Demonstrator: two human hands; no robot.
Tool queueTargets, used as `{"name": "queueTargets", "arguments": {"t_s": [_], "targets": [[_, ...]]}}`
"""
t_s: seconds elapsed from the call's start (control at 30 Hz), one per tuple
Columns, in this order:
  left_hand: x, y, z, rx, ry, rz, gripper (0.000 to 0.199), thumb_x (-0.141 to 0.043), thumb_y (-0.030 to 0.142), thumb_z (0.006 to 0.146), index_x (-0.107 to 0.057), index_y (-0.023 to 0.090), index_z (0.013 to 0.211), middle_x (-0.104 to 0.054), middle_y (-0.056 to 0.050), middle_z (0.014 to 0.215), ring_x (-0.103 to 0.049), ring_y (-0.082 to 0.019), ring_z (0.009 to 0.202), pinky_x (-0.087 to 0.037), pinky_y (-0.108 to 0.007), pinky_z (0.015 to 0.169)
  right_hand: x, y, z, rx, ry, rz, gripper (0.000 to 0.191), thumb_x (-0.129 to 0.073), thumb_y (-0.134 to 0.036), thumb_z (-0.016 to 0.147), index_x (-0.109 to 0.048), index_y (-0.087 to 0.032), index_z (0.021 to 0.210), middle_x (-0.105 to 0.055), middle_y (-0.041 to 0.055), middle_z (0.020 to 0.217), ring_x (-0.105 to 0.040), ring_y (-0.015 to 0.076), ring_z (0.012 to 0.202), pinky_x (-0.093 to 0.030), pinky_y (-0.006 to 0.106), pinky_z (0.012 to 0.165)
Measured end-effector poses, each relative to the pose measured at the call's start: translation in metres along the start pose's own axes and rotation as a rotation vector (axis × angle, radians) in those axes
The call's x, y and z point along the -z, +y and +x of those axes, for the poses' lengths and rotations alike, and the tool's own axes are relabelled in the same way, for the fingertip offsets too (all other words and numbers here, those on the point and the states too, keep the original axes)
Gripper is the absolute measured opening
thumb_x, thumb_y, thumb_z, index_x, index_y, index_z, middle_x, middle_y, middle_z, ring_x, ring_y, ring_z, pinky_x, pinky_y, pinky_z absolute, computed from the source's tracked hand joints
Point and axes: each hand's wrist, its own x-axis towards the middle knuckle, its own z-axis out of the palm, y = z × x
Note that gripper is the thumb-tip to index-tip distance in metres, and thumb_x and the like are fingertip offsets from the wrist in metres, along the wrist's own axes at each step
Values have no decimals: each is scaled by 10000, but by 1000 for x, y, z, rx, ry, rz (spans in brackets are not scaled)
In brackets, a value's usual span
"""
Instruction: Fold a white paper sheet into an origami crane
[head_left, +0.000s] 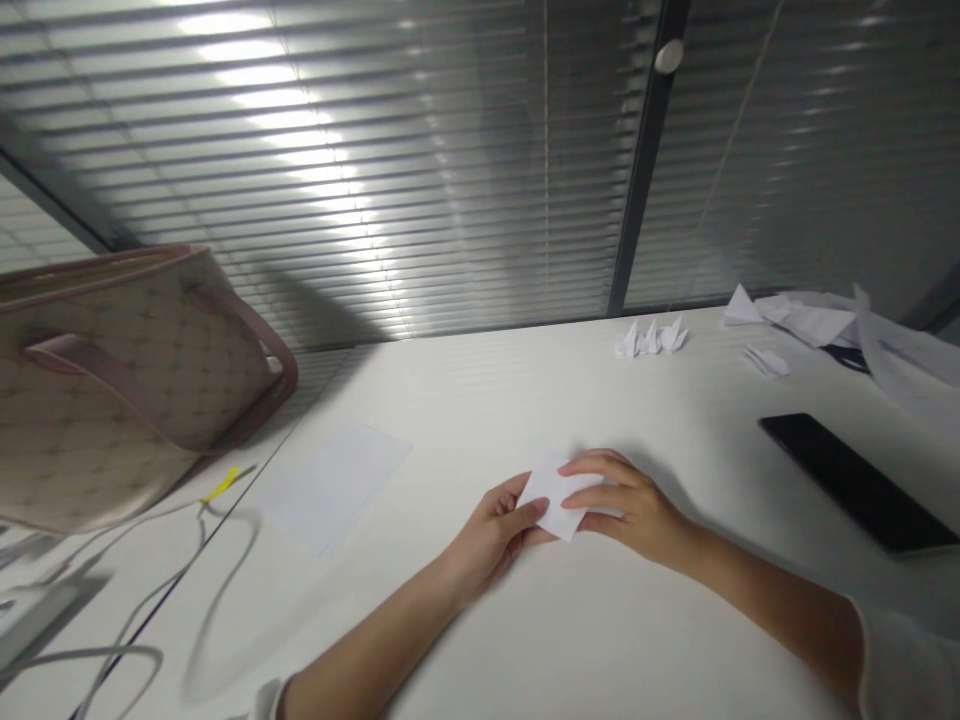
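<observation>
Just above the table, a small folded piece of white paper (553, 492) is held between my two hands. My left hand (501, 525) pinches its left side, thumb on top and fingers beneath. From the right, my right hand (630, 505) grips the paper, with its fingers bent over the upper face and partly covering it. The paper's underside and its right end are hidden. Flat on the table to the left lies a white sheet of paper (337, 485).
Several small folded paper shapes (652, 338) stand near the blinds (450, 180). At the right are a heap of loose paper (817, 320), a folded paper piece (765, 362) and a black phone (855, 480). A handbag (127, 390) and grey cables (161, 600) occupy the left.
</observation>
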Motion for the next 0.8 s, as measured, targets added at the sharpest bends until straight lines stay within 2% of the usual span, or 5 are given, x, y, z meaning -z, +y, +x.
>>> {"name": "queueTargets", "arguments": {"t_s": [0.17,0.37,0.47,0.6,0.8], "targets": [[0,-3,-2,32,-65,-13,351,-653,293,846,-633,93,1134,-685,-142,1084,-619,-280,1082,-449,-444,985,-4,0,-1,-266,52,205,197,-627,-368,851,-725,-223,760,-603,91,1207,-570,232,1129,-482,408,940],[1,-7,-2,-6,-111,-10,390,-643,298,852,-616,141,1207,-580,-116,1303,-501,-282,1243,-286,-465,1119,-11,-5,3,-541,132,393,290,-623,-454,827,-710,-182,777,-688,93,1036,-647,220,963,-541,343,801],[-1,-8,-2,-18,-129,11,405,-641,291,839,-617,140,1214,-564,-128,1321,-497,-298,1246,-297,-474,1111,-13,-9,4,-632,168,447,288,-627,-448,820,-695,-169,844,-709,61,871,-658,199,819,-542,321,725],[-8,-8,-3,-51,-102,61,473,-656,374,791,-637,110,1183,-608,-150,1258,-514,-336,1218,-382,-489,1045,-17,-14,5,-701,220,478,282,-630,-436,810,-667,-156,825,-690,51,784,-638,186,729,-526,306,661],[-16,-16,-2,-64,117,209,299,-697,364,795,-717,136,988,-726,-95,980,-670,-254,939,-500,-387,892,-23,-18,5,-709,247,487,215,-644,-388,795,-640,-173,804,-665,32,764,-626,173,720,-512,288,647]]}}
